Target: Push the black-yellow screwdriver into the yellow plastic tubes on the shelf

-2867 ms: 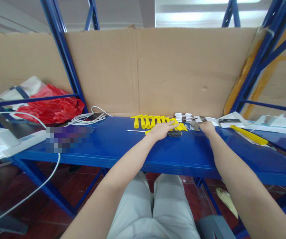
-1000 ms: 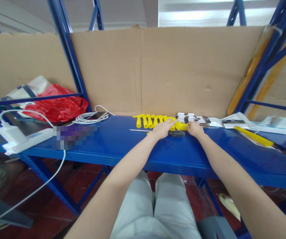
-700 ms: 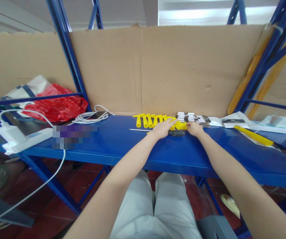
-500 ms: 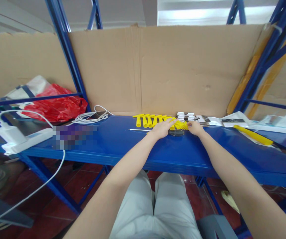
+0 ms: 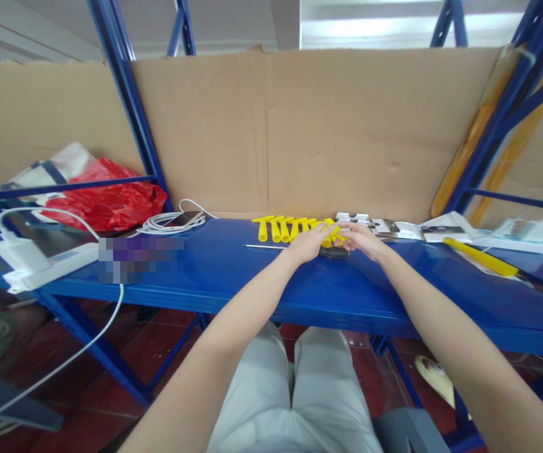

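Note:
Several yellow T-shaped plastic pieces (image 5: 282,230) stand side by side in a row on the blue shelf, at the foot of the cardboard. My left hand (image 5: 309,243) lies over the right part of this row, fingers stretched out and touching the pieces. Facing it from the right, my right hand (image 5: 362,240) has its fingers extended and apart, close to the yellow pieces at the row's end. Between the hands some pieces are partly hidden. A screwdriver (image 5: 335,252) with a black handle lies just in front, its shaft pointing left and partly covered by my left hand.
Small white-and-black packets (image 5: 353,218) lie behind my right hand. Further right is a yellow-handled tool (image 5: 481,257). To the left are a coiled white cable (image 5: 170,223), a red plastic bag (image 5: 111,198) and a white power strip (image 5: 56,267). Cardboard (image 5: 337,132) walls the back.
My right hand has shifted slightly left, and its fingers have gone from bunched on the yellow pieces to stretched out. My left hand stays almost in place.

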### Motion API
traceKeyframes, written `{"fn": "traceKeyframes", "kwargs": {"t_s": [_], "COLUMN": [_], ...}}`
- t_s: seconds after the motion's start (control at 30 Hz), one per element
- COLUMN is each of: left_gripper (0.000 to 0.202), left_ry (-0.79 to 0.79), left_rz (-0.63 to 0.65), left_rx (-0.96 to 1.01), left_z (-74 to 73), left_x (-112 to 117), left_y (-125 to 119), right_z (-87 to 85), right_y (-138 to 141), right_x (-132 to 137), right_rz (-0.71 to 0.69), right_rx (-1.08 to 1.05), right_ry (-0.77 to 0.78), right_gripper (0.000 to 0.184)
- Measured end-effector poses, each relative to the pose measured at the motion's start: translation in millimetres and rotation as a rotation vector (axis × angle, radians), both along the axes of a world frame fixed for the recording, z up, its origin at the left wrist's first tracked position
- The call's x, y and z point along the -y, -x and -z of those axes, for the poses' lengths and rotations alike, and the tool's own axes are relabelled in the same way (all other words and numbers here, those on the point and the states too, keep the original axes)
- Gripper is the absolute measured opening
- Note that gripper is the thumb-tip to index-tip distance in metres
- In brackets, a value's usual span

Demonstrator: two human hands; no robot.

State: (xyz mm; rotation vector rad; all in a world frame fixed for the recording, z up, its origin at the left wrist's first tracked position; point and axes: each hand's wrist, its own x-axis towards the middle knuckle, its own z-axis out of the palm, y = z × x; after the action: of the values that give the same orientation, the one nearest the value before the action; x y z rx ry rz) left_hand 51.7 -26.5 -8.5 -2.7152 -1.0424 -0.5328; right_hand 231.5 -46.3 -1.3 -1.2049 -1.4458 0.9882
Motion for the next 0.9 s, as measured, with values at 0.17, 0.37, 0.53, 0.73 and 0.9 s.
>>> {"fn": "traceKeyframes", "kwargs": {"t_s": [0.17, 0.37, 0.53, 0.73, 0.9], "left_gripper": [0.071, 0.063, 0.058, 0.052, 0.047], "left_ry": [-0.035, -0.065, -0.074, -0.001, 0.125], "left_rz": [0.005, 0.025, 0.068, -0.327, -0.768], "left_rx": [0.012, 0.009, 0.063, 0.417, 0.612], "left_z": [0.9, 0.1, -2.5, -15.0, -11.0], "left_x": [-2, 0, -2, -22, -43], "left_y": [-1, 0, 2, 33, 74], "right_z": [-0.9, -7.9, -9.7, -7.2, -3.4], "right_y": [-2, -19, -28, -26, -20], "right_x": [-7, -11, -12, -11, -9], "right_rz": [0.154, 0.432, 0.478, 0.414, 0.427], "right_rx": [-0.114, -0.327, -0.451, -0.353, -0.259], "right_ry": [-0.077, -0.177, -0.169, -0.178, -0.145], "right_gripper": [0.026, 0.009, 0.009, 0.015, 0.010]}}
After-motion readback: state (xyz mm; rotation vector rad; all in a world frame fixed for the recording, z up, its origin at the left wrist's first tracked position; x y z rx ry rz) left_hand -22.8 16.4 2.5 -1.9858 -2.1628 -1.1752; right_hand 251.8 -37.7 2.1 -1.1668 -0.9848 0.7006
